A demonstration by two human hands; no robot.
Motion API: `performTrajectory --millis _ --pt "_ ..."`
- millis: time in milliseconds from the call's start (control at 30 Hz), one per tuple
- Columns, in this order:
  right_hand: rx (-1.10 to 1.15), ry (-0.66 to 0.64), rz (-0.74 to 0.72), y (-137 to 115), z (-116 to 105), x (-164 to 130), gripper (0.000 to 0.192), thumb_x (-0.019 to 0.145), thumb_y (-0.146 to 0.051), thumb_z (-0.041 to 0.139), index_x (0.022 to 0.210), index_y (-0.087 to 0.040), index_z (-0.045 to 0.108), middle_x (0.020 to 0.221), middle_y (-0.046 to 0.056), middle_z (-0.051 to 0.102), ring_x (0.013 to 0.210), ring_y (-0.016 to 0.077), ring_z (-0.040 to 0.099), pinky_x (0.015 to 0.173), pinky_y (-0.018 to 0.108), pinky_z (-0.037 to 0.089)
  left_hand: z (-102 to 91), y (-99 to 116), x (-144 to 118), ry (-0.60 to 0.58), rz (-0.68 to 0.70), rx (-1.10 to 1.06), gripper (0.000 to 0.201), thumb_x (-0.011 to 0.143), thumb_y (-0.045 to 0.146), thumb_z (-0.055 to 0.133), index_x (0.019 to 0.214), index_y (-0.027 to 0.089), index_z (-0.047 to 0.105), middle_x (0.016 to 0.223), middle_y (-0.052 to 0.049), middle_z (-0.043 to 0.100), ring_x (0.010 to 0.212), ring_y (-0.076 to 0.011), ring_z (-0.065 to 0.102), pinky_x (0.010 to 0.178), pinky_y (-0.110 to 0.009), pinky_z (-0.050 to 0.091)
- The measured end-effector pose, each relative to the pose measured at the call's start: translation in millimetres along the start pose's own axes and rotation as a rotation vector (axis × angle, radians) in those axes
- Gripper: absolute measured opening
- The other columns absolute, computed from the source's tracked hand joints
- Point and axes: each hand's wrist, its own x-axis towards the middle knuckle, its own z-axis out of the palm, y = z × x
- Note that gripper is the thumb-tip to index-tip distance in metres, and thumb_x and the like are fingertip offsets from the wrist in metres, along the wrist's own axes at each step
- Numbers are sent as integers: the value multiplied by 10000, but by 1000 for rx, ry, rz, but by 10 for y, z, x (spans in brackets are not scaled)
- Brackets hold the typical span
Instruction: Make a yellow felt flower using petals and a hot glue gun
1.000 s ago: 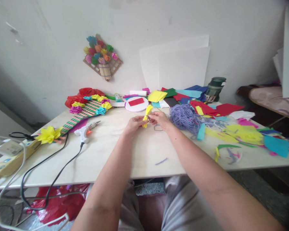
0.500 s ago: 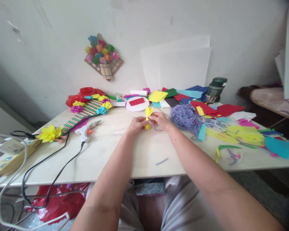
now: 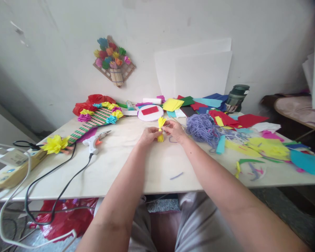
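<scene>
A small bundle of folded yellow paper [image 3: 161, 128] stands upright between my two hands above the middle of the white table [image 3: 136, 168]. My left hand [image 3: 149, 135] pinches it at its waist from the left. My right hand [image 3: 174, 131] grips the same spot from the right, fingers closed on the paper and on a thin purple yarn strand. The bundle's fringed top fans out above my fingers. A heap of purple yarn [image 3: 202, 128] lies just right of my right hand.
A white glue gun [image 3: 95, 141] with a black cord lies to the left, near a yellow paper flower [image 3: 54, 144] and a striped flower-decorated piece [image 3: 94, 120]. Coloured paper scraps [image 3: 267, 147] cover the right side. A dark green bottle [image 3: 235, 98] stands at the back.
The yellow bundle has turned from tilted to upright between my hands, and its top has fanned out slightly. The view has drifted a little; my hands stay in place.
</scene>
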Motion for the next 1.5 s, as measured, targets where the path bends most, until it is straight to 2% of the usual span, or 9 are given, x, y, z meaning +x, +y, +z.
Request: performTrajectory --millis 133,267,467,733,900,1000,1133,1300,1500 --pt "8 38 -38 7 4 12 331 567 -351 691 830 -174 594 793 5 591 571 81 499 458 206 432 -8 -4 5 -8 -8 5 347 621 432 708 741 115 634 672 -50 617 612 -129 559 594 -252 465" --pt "-3 55 -55 31 -10 37 306 566 -376 685 774 -179 575 758 -8 572 583 85 481 455 203 423 -19 -29 22 -40 -13 3 332 638 435 687 722 117 636 670 -57 631 597 -132 566 581 -252 451" --pt "-3 -62 -3 78 -36 57 311 564 -382 701 754 -164 589 711 -12 574 602 91 491 435 186 386 -32 -63 53 -63 -36 -7 294 651 389 660 763 117 663 685 -59 648 550 -117 546 532 -234 418" --pt "-86 -45 25 111 -60 82 291 551 -340 747 720 -148 608 614 -36 534 513 62 444 405 173 385 -16 -31 31 -48 -5 26 251 662 348 622 770 122 641 651 -35 614 510 -106 514 494 -231 390" --pt "-214 -55 50 113 -72 94 206 609 -267 713 756 -143 639 642 -12 595 509 67 466 416 174 380 -8 -37 31 -44 23 119 210 689 319 591 746 119 623 612 -27 592 493 -95 488 478 -217 361" --pt "-287 -50 4 124 -67 96 168 646 -215 668 795 -140 658 685 1 631 555 78 514 469 178 401 -2 -38 38 -23 22 196 185 713 299 558 723 121 612 554 -6 557 476 -89 474 472 -207 343" --pt "-390 -54 -54 164 -67 111 174 662 -231 646 800 -127 667 640 -8 621 537 83 519 501 191 411 4 -33 41 0 28 299 177 741 264 520 689 119 606 475 18 506 440 -78 440 456 -195 313" --pt "-493 -85 -75 220 -75 149 188 693 -271 616 802 -127 670 572 -23 588 501 93 513 490 200 389 18 -51 54 21 50 306 135 742 206 514 685 123 603 500 21 531 440 -74 467 462 -185 346" --pt "-952 37 -166 74 10 48 244 763 -330 554 886 -173 694 771 53 688 722 180 602 589 249 385 69 -59 77 71 -8 186 90 730 138 526 752 116 610 560 9 578 461 -93 534 488 -200 427"
